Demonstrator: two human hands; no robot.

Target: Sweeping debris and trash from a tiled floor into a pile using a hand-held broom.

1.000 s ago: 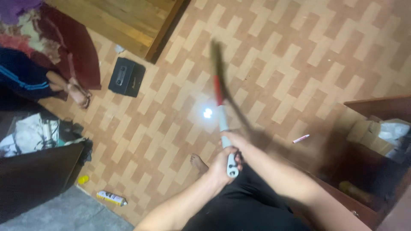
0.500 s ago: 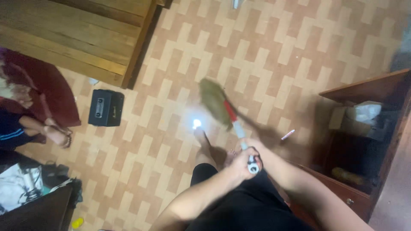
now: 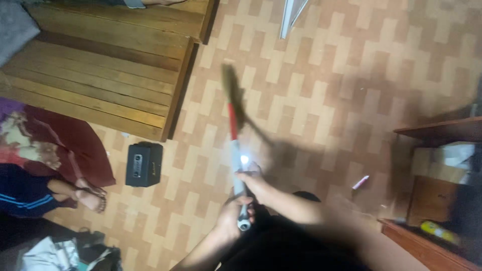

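Note:
I hold a broom [image 3: 233,125] with a red and white handle and a dark bristle head that reaches out over the tiled floor [image 3: 321,75]. My left hand [image 3: 232,220] grips the handle's lower end near its white cap. My right hand [image 3: 249,179] is closed around the handle a little higher up. The broom head is blurred with motion.
A wooden platform [image 3: 100,60] fills the upper left. A small black box [image 3: 143,164] lies by it, with another person's feet [image 3: 88,195] on a red cushion at left. A pink pen [image 3: 360,182] lies on the tiles near a dark wooden cabinet [image 3: 442,200] at right.
The broom swung from a short low sweep near my feet out forward and up the floor. The view shifted, so the platform and box now sit lower in the frame.

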